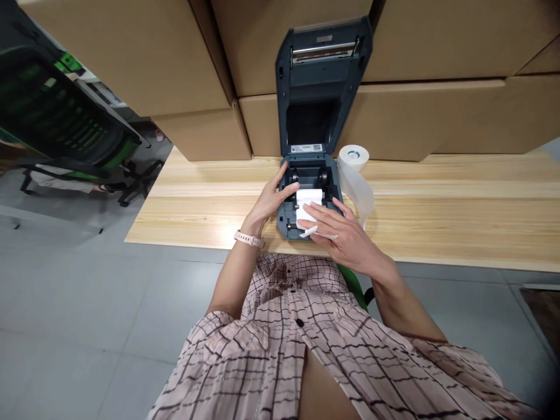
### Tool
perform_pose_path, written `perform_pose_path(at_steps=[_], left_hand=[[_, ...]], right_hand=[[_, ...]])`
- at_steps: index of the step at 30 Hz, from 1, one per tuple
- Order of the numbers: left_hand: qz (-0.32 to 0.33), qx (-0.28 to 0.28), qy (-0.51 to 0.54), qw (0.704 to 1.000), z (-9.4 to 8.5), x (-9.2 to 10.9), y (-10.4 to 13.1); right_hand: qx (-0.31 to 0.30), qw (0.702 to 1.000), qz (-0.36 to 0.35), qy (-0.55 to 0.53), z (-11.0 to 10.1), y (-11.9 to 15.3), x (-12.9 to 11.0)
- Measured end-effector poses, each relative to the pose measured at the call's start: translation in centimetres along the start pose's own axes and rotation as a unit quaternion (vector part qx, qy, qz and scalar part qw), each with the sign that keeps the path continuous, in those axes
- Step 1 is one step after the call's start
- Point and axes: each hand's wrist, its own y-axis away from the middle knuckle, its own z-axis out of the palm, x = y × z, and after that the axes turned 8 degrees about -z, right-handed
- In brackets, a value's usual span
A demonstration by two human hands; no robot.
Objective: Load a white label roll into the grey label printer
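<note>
Inside the printer [285, 226], paper [308, 197] runs near-to-far under the right hand [350, 238], grip unclear; left hand [269, 199], thumb apart, lies leftward.

Dark blue-grey printer [315, 137] is sitting wide open, lid [324, 79] flipped way up. White paper [308, 196] is lying in the base, front end kinda sticking out.

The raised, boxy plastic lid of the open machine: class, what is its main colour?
Dark blue-grey; the raised lid shows best in the head view.
</note>
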Motion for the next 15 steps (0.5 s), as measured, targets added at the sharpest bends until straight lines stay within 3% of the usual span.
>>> perform_pose_path(at_steps=[5, 9, 10, 11, 13, 15], left_hand=[[-0.020, 0.015, -0.026, 0.999, 0.8, 1.0, 2.0], [-0.015, 0.049, -0.073, 0.996, 2.5, 1.6, 7.2], [-0.012, 0.052, -0.058, 0.997, 3.0, 1.7, 8.5], [-0.014, 0.055, -0.038, 0.998, 3.4, 1.7, 9.8], [-0.033, 0.064, 0.006, 0.997, 4.2, 1.7, 11.8], [-0.064, 0.073, 0.036, 0.995, 4.8, 1.8, 13.1]], right_hand=[[-0.035, 0.999, 0.002, -0.011, -1.3, 0.9, -1.5], [-0.102, 0.967, -0.143, -0.184, -6.2, 1.6, -2.3], [-0.077, 0.957, -0.167, -0.223, -7.6, 1.1, -1.8], [-0.011, 0.959, -0.162, -0.234, -8.8, 0.2, -0.8], [0.191, 0.965, -0.056, -0.172, -10.4, -2.9, 2.9], [0.316, 0.943, 0.054, -0.085, -11.0, -7.5, 8.5]])
